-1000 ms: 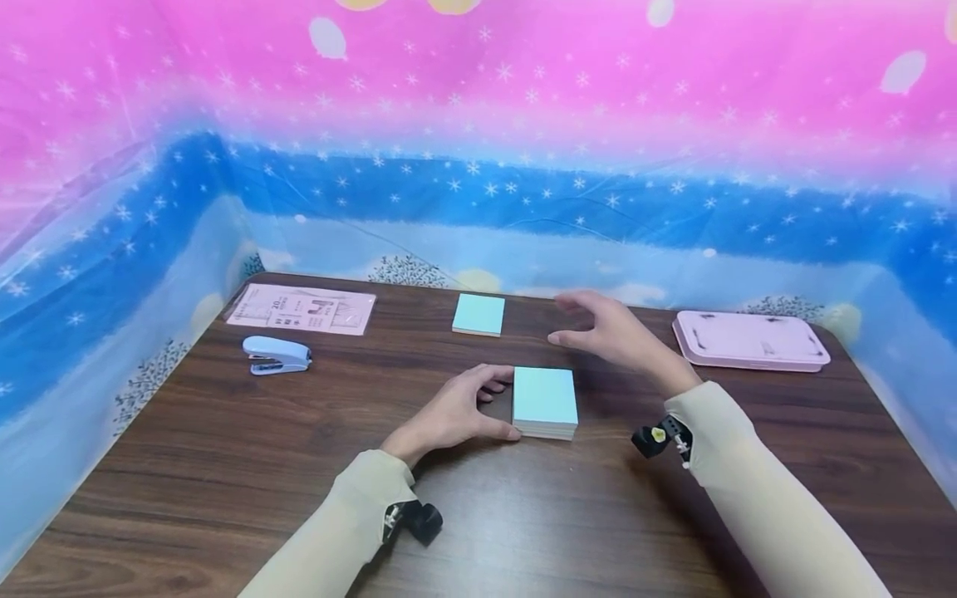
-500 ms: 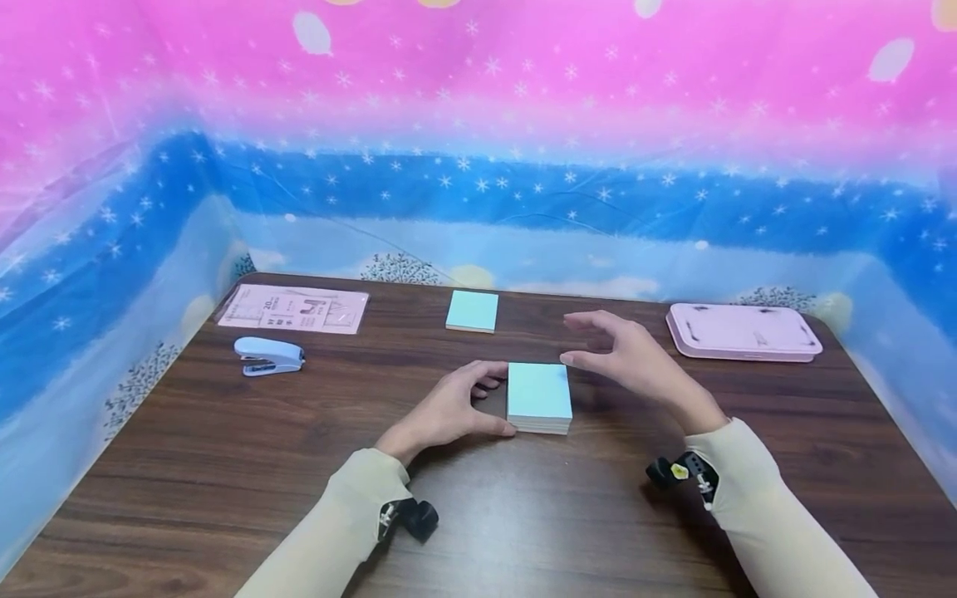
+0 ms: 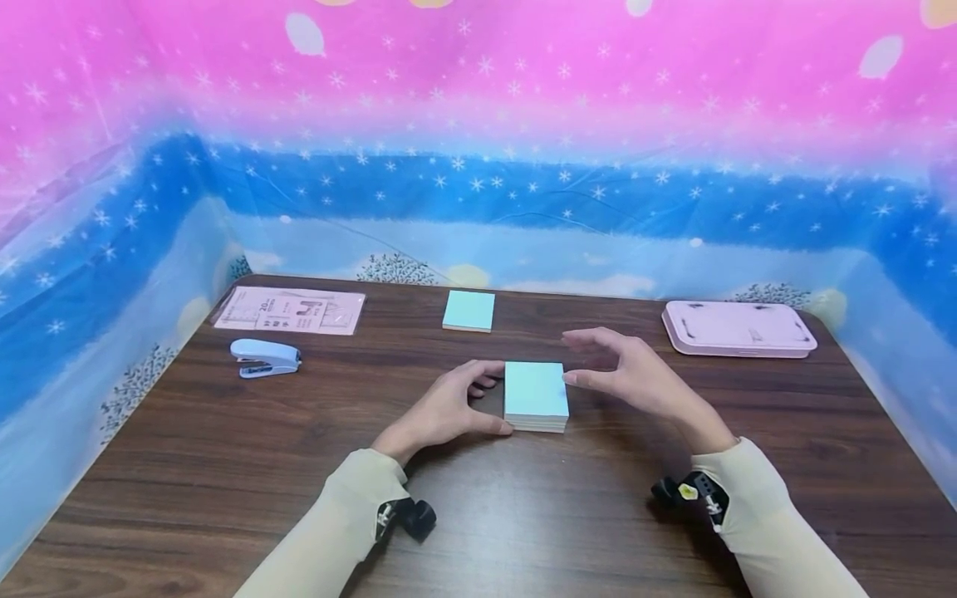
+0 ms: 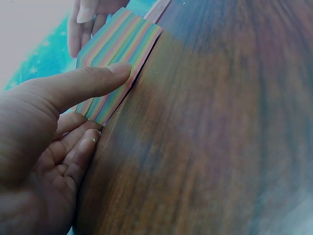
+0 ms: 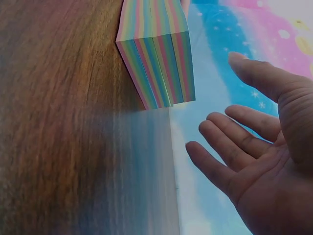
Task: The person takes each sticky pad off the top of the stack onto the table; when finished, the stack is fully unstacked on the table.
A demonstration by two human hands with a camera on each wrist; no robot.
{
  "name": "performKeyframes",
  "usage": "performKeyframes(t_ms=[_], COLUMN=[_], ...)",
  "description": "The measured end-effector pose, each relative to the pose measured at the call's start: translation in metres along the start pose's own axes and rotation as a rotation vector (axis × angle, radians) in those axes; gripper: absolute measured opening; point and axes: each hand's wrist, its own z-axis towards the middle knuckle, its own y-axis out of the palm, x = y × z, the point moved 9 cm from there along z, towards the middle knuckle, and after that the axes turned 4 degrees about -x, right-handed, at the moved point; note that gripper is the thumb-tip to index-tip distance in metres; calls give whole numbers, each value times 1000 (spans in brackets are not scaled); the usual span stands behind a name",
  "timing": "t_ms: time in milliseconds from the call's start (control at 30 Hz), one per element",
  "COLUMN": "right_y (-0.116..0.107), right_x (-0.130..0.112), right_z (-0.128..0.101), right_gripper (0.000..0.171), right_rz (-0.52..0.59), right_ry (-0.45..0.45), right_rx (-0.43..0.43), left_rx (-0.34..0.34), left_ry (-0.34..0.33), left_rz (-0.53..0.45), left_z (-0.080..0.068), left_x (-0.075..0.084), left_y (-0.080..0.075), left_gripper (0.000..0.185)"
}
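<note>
A stack of sticky note pads [image 3: 535, 390] sits mid-table, pale green on top; its sides show rainbow-striped paper edges [image 4: 110, 58] in the left wrist view. My left hand [image 3: 458, 405] grips the stack at its left end, thumb along the front side and fingers bent toward the back and left side. To the right of the stack, my right hand [image 3: 631, 370] hovers with fingers spread and holds nothing. The right wrist view shows that hand [image 5: 259, 152] apart from the pads [image 5: 156, 68]. One more sticky note pad [image 3: 468, 311] lies farther back.
A light blue stapler [image 3: 266, 358] and a pink printed packet [image 3: 290, 311] lie on the left side of the brown wooden table [image 3: 299, 498]. A pink flat case [image 3: 740, 329] lies at the back right. Patterned cloth [image 3: 478, 199] hangs behind the table.
My right hand has come nearer and lower, from behind the stack to beside its right side. My left hand stays at the stack. The whole scene has shifted slightly left in view.
</note>
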Motion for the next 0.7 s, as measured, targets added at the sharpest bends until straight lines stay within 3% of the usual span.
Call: performKeyframes(t_ms=[333,700], right_y=[6,14], right_x=[1,1], right_z=[-5,-8], right_gripper=[66,76], right_rz=[66,-23], right_ry=[-10,-26], right_rx=[-57,-93], left_rx=[-1,-1], left_ry=[6,12], left_rz=[-6,-4], left_z=[-1,0], left_x=[1,1], left_y=[1,1], left_gripper=[87,87])
